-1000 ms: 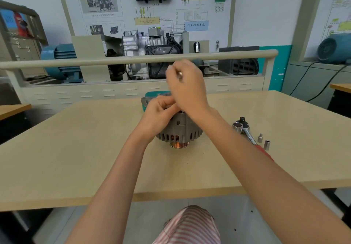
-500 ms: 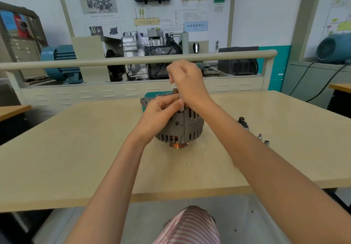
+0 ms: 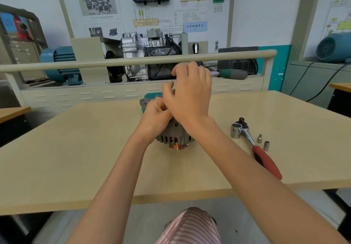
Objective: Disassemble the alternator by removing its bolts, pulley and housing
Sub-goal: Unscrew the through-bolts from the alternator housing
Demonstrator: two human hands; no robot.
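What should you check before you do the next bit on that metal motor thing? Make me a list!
1. Alternator sits steady on the table, pulley end down: ok.
2. Left hand rests on top of the alternator to steady it: ok.
3. Right hand holds the screwdriver: ok, green handle sticks out to the right.
4. Screwdriver tip seated on a bolt: cannot tell, the hands hide it.
5. Ratchet and two small sockets lie on the table beside the alternator: ok.
6. Bolts already out: cannot tell.

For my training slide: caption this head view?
Right hand holds a screwdriver over the alternator, steadied by the left hand.
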